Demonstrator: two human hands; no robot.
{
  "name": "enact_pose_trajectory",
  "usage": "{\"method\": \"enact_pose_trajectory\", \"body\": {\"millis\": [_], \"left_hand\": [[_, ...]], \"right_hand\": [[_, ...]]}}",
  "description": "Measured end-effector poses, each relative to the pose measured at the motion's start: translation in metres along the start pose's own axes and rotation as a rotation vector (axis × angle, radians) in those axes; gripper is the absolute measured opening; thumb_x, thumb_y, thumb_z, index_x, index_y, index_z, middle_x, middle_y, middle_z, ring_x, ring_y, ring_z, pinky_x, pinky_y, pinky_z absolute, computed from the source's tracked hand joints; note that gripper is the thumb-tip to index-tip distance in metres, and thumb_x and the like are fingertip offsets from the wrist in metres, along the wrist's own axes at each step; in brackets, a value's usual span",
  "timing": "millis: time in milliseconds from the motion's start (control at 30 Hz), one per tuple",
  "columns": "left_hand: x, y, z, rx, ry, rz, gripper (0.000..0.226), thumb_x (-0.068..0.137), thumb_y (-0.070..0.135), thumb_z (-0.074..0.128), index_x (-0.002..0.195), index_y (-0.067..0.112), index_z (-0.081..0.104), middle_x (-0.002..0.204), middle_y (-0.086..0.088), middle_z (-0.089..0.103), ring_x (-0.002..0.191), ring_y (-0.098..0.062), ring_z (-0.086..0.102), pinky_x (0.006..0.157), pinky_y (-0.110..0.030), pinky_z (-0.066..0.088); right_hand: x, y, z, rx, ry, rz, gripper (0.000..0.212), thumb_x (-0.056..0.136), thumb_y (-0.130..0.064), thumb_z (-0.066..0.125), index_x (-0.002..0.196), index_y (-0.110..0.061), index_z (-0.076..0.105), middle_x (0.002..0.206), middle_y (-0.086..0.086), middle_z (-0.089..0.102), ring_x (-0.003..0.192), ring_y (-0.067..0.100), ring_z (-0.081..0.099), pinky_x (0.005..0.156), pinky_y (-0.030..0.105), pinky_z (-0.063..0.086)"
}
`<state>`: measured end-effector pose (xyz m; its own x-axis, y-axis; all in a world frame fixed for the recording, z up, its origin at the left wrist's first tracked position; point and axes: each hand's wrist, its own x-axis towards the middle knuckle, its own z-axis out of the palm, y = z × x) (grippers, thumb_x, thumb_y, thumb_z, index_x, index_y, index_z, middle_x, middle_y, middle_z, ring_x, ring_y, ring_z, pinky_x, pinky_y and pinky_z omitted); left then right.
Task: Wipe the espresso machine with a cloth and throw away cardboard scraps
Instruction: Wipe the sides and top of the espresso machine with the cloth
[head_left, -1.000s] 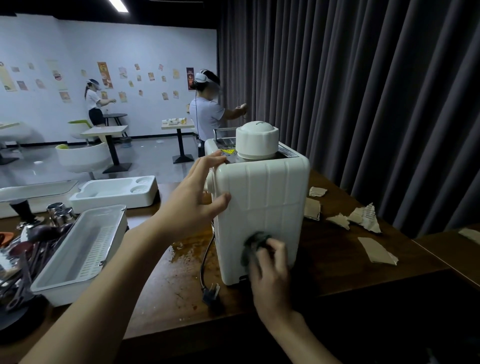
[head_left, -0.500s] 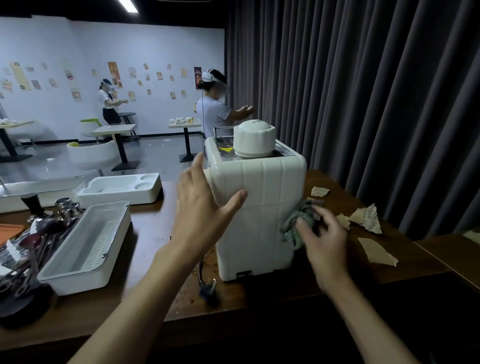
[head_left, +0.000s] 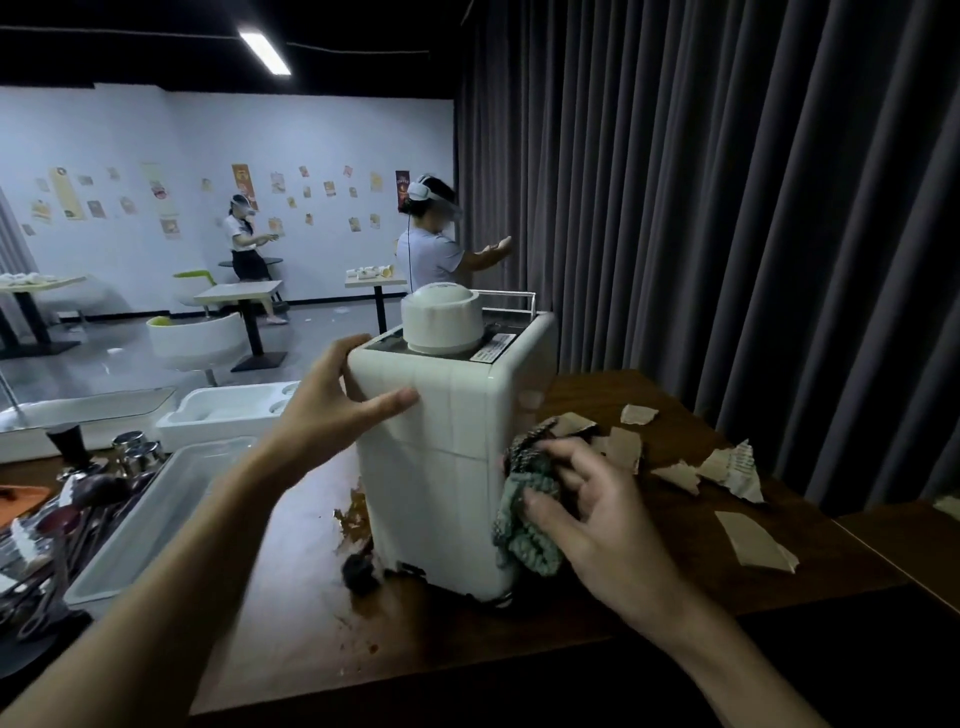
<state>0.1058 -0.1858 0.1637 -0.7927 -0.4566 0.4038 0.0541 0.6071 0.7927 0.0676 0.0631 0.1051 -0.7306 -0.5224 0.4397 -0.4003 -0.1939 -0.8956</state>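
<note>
**Brown wooden counter and its load**

The counter (head_left: 291, 623) is dark brown wood. A white espresso machine (head_left: 441, 467) stands on it between the left hand (head_left: 332, 410) and the right hand (head_left: 597, 519). Below the left hand, a brown spill (head_left: 353, 514) and a black plug (head_left: 358, 569) lie at the machine's foot. Left of that hand sit a long white bin (head_left: 156, 509), a white moulded tray (head_left: 228, 415) and metal cups (head_left: 137, 449). Beyond and right of the right hand lie torn cardboard scraps (head_left: 756, 540).

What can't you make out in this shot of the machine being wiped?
Head view, espresso machine: its front faces away.
Head view, top label: print too small.
Head view, cloth: partly covered by right hand.
Head view, utensils at left: cut by frame edge.
</note>
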Motion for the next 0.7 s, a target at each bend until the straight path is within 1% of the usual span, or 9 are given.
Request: {"method": "enact_pose_trajectory", "body": {"millis": [67,100,167,267,367,433,500,600,700], "left_hand": [[-0.002,0.009,-0.003,0.065,0.018,0.041,0.102,0.059,0.057,0.078,0.148,0.035,0.033,0.150,-0.001,0.041,0.129,-0.022,0.048,0.091,-0.056,0.054],[-0.006,0.015,0.000,0.100,0.042,0.088,0.103,0.063,0.062,0.076,0.150,0.035,0.029,0.154,-0.001,0.034,0.137,-0.022,0.039,0.102,-0.060,0.046],[-0.013,0.030,0.012,0.207,0.133,0.176,0.099,0.071,0.076,0.066,0.151,0.030,0.029,0.152,0.000,0.032,0.141,-0.020,0.032,0.112,-0.056,0.035],[-0.016,0.050,0.038,0.354,0.251,0.151,0.090,0.079,0.076,0.056,0.149,0.026,0.030,0.149,-0.001,0.038,0.140,-0.024,0.033,0.109,-0.054,0.031],[-0.007,0.064,0.054,0.372,0.314,0.081,0.088,0.079,0.073,0.058,0.147,0.023,0.032,0.144,-0.006,0.044,0.137,-0.027,0.036,0.108,-0.055,0.028],[0.001,0.069,0.061,0.354,0.332,0.036,0.089,0.076,0.073,0.059,0.145,0.023,0.034,0.140,-0.007,0.045,0.136,-0.027,0.037,0.109,-0.056,0.026],[0.007,0.070,0.067,0.365,0.335,0.000,0.086,0.075,0.073,0.063,0.140,0.023,0.036,0.137,-0.007,0.048,0.134,-0.027,0.040,0.109,-0.057,0.024],[0.011,0.071,0.073,0.348,0.348,-0.020,0.085,0.070,0.071,0.069,0.135,0.027,0.038,0.131,-0.002,0.055,0.130,-0.024,0.046,0.110,-0.060,0.018],[0.018,0.067,0.075,0.281,0.343,-0.054,0.090,0.066,0.068,0.074,0.138,0.032,0.035,0.132,0.001,0.057,0.131,-0.023,0.047,0.113,-0.062,0.005]], "right_hand": [[0.015,-0.008,-0.006,-0.073,0.049,-0.046,0.029,0.090,-0.001,0.061,0.114,-0.018,0.060,0.108,0.001,0.070,0.102,0.013,0.067,0.083,0.031,0.057],[0.026,-0.011,-0.013,-0.087,0.108,-0.056,0.030,0.090,-0.002,0.062,0.116,-0.019,0.061,0.111,0.002,0.069,0.104,0.017,0.066,0.086,0.035,0.057],[0.054,-0.019,-0.032,-0.045,0.178,-0.040,0.032,0.091,-0.003,0.062,0.111,-0.028,0.060,0.113,0.003,0.066,0.107,0.022,0.064,0.089,0.039,0.056],[0.102,-0.035,-0.059,-0.002,0.153,0.007,0.031,0.093,-0.005,0.059,0.105,-0.033,0.056,0.121,0.005,0.059,0.111,0.023,0.060,0.091,0.039,0.055],[0.145,-0.049,-0.074,0.031,0.055,0.104,0.022,0.095,-0.003,0.054,0.108,-0.020,0.054,0.114,0.008,0.061,0.097,0.019,0.064,0.075,0.031,0.060],[0.171,-0.052,-0.080,0.034,0.029,0.186,0.030,0.095,-0.002,0.055,0.122,-0.011,0.049,0.112,0.009,0.061,0.094,0.020,0.065,0.070,0.031,0.061],[0.189,-0.053,-0.083,-0.003,-0.038,0.281,0.039,0.094,-0.004,0.057,0.131,-0.005,0.047,0.120,0.016,0.061,0.102,0.026,0.065,0.079,0.038,0.060],[0.200,-0.053,-0.081,-0.092,-0.139,0.411,0.045,0.093,-0.007,0.060,0.136,-0.009,0.047,0.122,0.018,0.060,0.112,0.030,0.061,0.093,0.044,0.054],[0.204,-0.051,-0.078,0.009,-0.127,0.437,0.046,0.092,-0.007,0.060,0.136,-0.008,0.046,0.118,0.016,0.062,0.108,0.028,0.062,0.089,0.040,0.054]]}}
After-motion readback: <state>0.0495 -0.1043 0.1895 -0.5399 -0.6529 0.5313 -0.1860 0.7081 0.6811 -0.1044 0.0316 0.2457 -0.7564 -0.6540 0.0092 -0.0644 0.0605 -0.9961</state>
